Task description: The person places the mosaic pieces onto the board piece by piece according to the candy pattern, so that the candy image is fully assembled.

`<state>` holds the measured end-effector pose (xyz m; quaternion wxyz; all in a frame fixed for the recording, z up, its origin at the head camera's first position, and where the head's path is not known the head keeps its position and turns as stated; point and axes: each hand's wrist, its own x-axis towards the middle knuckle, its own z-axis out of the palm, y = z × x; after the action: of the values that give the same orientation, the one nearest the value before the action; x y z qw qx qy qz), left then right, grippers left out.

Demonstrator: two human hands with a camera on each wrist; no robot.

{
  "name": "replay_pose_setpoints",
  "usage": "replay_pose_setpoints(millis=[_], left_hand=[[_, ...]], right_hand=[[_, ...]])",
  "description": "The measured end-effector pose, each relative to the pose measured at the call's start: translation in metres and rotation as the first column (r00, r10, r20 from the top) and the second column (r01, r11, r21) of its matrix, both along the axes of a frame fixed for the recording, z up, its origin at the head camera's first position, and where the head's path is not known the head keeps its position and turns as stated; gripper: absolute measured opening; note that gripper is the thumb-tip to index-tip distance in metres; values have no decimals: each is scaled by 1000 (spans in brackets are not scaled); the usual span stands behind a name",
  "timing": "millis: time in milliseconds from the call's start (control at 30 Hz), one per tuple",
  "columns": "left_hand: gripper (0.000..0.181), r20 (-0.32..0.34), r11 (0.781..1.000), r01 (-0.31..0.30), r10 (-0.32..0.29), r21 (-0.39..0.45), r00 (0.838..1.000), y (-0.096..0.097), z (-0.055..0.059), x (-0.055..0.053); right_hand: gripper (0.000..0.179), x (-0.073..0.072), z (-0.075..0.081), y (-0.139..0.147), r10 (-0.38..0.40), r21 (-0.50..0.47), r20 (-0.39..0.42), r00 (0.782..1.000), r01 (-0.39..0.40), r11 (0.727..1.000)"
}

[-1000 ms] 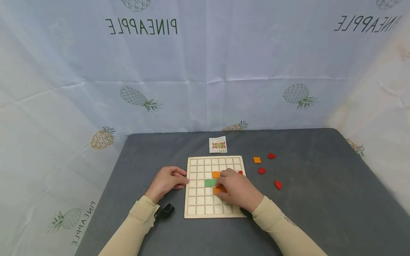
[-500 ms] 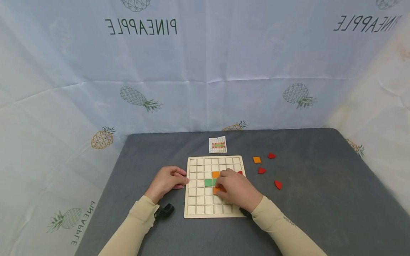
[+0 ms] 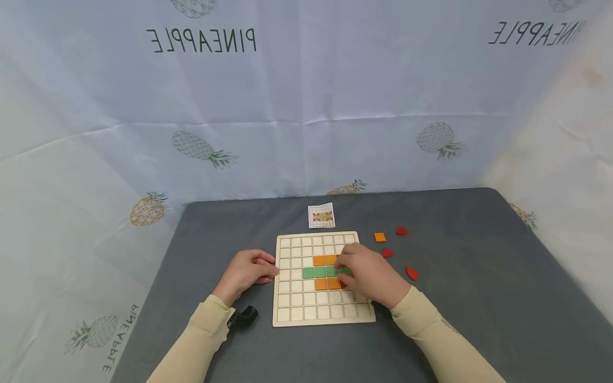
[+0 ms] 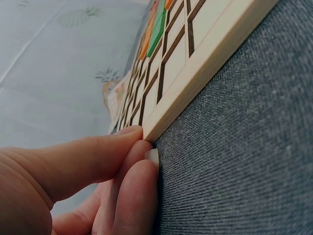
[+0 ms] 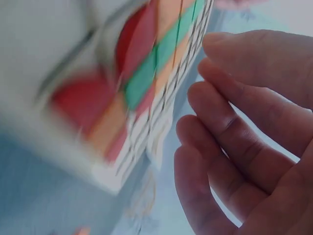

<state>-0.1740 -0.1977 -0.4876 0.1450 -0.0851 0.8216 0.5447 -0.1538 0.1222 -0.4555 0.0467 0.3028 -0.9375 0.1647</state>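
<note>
A wooden grid board [image 3: 297,314] lies on the grey table. My left hand [image 3: 243,274] holds its left edge; in the left wrist view, thumb and finger pinch the rim [image 4: 168,115]. On the grid runs a row of green square tiles [image 3: 320,272], with orange tiles [image 3: 333,284] on both sides. Red curved pieces [image 5: 138,41] show near the board's right side in the right wrist view, blurred. Over that side hovers my right hand [image 3: 371,274], fingers loosely bent, with nothing seen between them. It hides part of the pattern in the head view.
Behind the board lies a pattern card [image 3: 321,216]. To the right are a loose orange tile [image 3: 380,237] and several red pieces [image 3: 412,273]. A printed pineapple cloth [image 3: 306,159] hangs behind the grey table [image 3: 455,255].
My right hand has moved right off the orange tiles, uncovering more of the green and orange rows. The left hand stays at the board's edge. The head view has shifted slightly.
</note>
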Motion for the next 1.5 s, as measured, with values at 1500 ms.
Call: replay_pose_setpoints(millis=[1500], left_hand=[[31, -12, 1000, 2, -3, -14, 1000, 0, 1, 3]], right_hand=[[25, -4, -15, 169, -174, 61, 179, 968, 166, 984]])
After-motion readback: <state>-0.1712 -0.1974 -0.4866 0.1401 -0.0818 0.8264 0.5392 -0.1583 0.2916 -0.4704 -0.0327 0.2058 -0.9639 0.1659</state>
